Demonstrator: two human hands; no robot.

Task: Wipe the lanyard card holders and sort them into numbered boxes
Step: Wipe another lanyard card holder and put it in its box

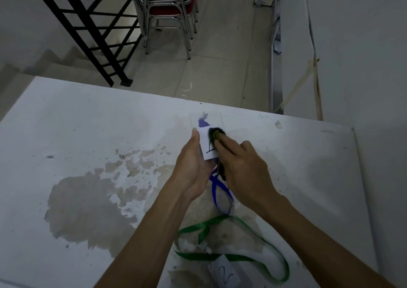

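The left hand [193, 166] holds the card holder [207, 142], long axis pointing away, blue lanyard [220, 190] hanging down. The right hand [240, 168] presses a dark cloth [215, 133] on it.

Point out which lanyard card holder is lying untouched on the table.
The card holder marked 2, on the green lanyard, nearest the camera. The other card holder, blue-ribboned, is held up in the left hand.

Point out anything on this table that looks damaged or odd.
The table top is worn: a big brownish patch left of the left hand where the white coating has flaked off, with speckled chips around it.
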